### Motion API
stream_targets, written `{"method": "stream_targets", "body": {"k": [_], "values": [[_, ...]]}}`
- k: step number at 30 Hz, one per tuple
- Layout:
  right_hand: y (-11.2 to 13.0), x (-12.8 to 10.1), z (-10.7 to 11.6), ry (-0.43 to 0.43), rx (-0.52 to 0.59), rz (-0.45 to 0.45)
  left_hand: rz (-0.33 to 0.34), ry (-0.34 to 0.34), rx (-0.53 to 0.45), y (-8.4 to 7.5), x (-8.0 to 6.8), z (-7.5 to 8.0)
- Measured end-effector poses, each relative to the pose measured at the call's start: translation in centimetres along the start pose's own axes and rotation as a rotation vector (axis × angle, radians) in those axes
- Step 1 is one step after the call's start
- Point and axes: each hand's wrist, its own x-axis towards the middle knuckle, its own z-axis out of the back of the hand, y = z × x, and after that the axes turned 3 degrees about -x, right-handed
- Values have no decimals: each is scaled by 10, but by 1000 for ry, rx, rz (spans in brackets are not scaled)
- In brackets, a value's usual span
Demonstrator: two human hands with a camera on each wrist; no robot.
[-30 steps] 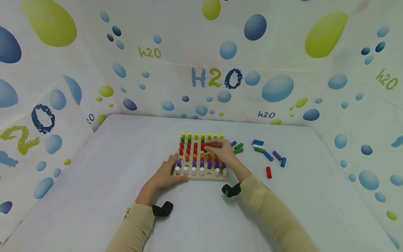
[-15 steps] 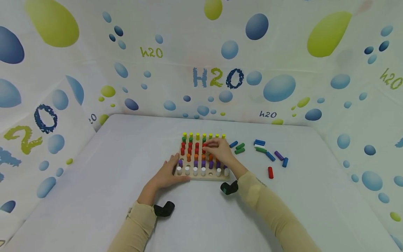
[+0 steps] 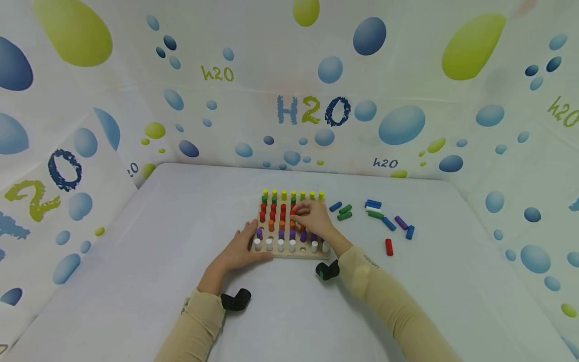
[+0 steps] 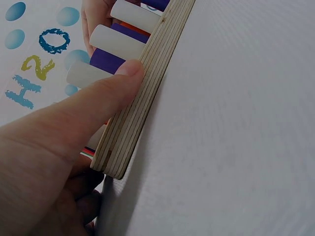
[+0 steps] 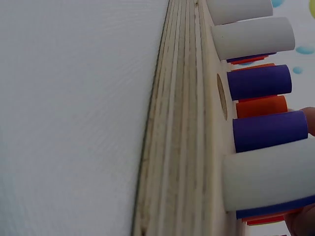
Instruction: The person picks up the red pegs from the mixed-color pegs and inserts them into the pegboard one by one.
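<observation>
A wooden pegboard (image 3: 294, 255) holds upright pegs in rows of yellow, green, red, orange, purple and white. My left hand (image 3: 236, 252) grips its near left corner; in the left wrist view the thumb (image 4: 110, 91) presses the layered front edge. Over the red rows, my right hand (image 3: 315, 219) pinches a red peg (image 3: 293, 213) between thumb and fingertips. The fingers partly cover that peg, and the hand hides pegs on the board's right side. White pegs (image 5: 268, 172) and purple pegs (image 5: 261, 82) stand close up in the right wrist view, beside a bare hole (image 5: 222, 96).
Loose pegs lie on the white table right of the board: green pegs (image 3: 345, 215), blue pegs (image 3: 389, 223), a purple peg (image 3: 400, 222), a white one and a red peg (image 3: 389, 247). A patterned cloth (image 3: 244, 75) rises behind the table.
My right hand has lowered the red peg from a tilted hold beside the far red row down into the nearer red row. The left hand stays at the board's corner.
</observation>
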Motion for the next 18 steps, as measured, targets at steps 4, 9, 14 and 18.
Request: {"method": "stream_targets", "body": {"k": [4,9,14,18], "values": [[0,-1,-1,3,-9,12,5,3,-3,1,0,0],[-1,-2,-1,4,-13,23,-6,6,5,1,1,0],[1,-2,-2,2,-5,11,0,2,0,2,1,0],[0,-4,-1,-19,12,18,9,6,-2,3,2,-1]]}}
